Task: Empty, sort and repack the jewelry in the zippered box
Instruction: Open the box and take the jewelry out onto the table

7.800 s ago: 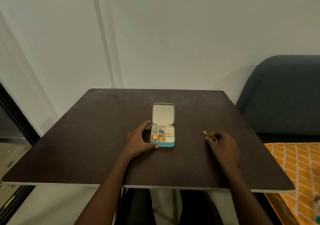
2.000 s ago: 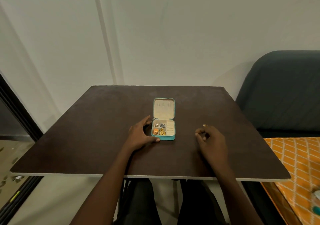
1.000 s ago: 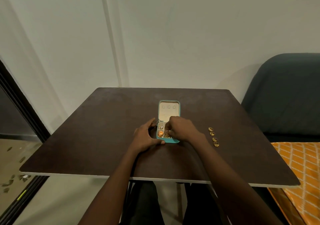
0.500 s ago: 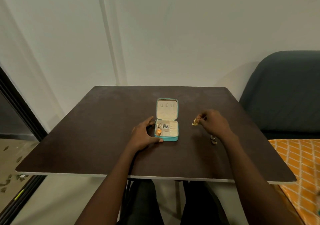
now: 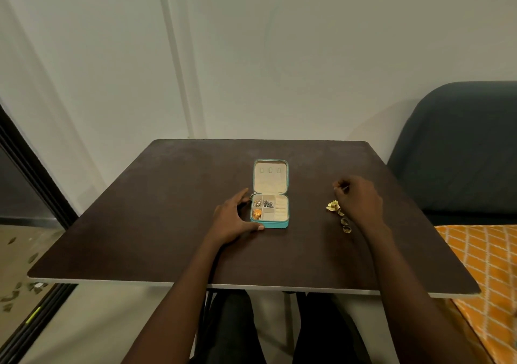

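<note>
lying lengthwise lid-away, box (image 5: 275,224) is gripped by left hand (image 5: 230,220); right hand (image 5: 359,200) unclear.

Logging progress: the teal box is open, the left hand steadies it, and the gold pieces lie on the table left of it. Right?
No: the head view shows the gold pieces on the table right of the teal box, beside the right hand. The rest holds: box open, left hand steadying it.
</note>
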